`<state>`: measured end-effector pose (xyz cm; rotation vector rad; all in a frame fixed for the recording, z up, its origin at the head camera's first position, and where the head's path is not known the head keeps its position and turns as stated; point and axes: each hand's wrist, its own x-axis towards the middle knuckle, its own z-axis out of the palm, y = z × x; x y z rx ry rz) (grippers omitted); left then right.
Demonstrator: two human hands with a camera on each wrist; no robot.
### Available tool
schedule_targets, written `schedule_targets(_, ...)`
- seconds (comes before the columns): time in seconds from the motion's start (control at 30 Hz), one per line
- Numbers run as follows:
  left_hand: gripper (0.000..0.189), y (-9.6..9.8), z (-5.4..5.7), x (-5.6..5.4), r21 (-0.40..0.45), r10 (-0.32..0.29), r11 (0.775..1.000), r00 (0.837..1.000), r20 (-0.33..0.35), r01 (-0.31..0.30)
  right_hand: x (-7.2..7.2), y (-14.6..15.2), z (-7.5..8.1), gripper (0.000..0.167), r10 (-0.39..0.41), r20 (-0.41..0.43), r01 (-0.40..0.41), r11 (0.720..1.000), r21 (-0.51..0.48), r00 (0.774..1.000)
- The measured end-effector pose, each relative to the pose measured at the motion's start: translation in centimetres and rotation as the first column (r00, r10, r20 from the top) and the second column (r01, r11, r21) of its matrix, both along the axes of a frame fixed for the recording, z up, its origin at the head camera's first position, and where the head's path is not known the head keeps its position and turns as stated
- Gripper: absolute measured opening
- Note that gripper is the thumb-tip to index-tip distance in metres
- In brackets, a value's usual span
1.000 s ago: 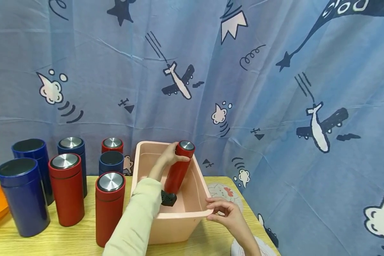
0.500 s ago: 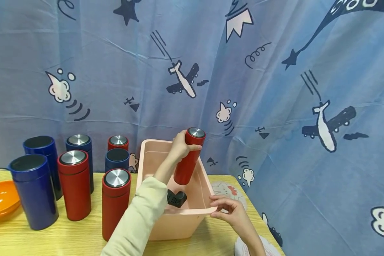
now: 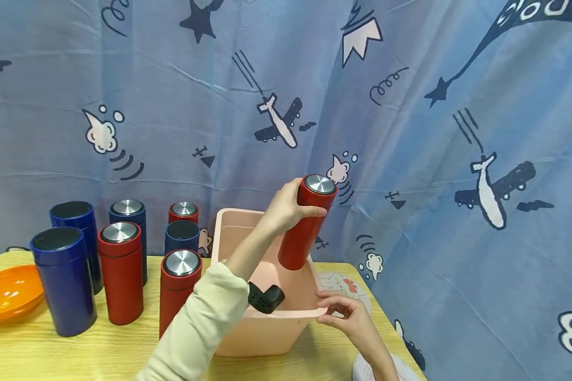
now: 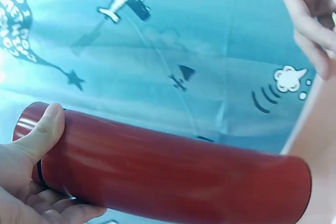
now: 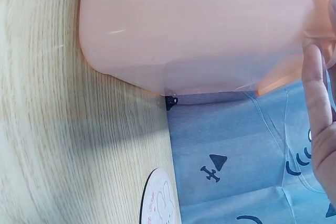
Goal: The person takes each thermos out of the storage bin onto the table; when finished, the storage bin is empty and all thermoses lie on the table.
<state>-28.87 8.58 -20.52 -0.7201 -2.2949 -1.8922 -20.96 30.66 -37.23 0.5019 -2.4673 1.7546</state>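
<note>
My left hand (image 3: 286,209) grips a red vacuum flask (image 3: 304,233) near its steel-topped lid. The flask tilts, its lower end over the inside of a pale pink plastic bin (image 3: 252,333). In the left wrist view, the thumb and fingers wrap the lid end of the red flask (image 4: 173,166), which stretches across the picture. At the bin's near right corner, my right hand (image 3: 345,317) pinches the rim between thumb and fingers. The right wrist view shows that hand (image 5: 320,98) at the edge of the bin (image 5: 199,24).
Left of the bin stand several upright flasks, among them a front red flask (image 3: 173,296), another red flask (image 3: 121,275) and a wide blue one (image 3: 64,286). An orange bowl (image 3: 14,293) lies far left. Round mats (image 3: 367,304) lie right of the bin. A patterned curtain (image 3: 410,159) hangs behind.
My left hand has lifted the red flask from deep inside the bin, up and to the right. The right hand has stayed on the bin's corner. The head view has shifted slightly.
</note>
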Motion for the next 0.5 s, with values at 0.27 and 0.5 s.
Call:
schedule_targets(0.27, 0.052, -2.0, 2.9, 2.2, -0.011, -0.084, 0.996, 0.995, -0.054, 0.083, -0.2, 0.0, -0.4, 0.028, 0.001, -0.032, -0.001, 1.0, 0.003, 0.999)
schedule_targets(0.5, 0.045, -4.7, 4.3, 3.3, 0.003, -0.164, 0.986, 0.986, 0.003, 0.164, -0.4, 0.2, -0.6, 0.03, -0.016, -0.021, 0.017, 1.0, 0.007, 1.0)
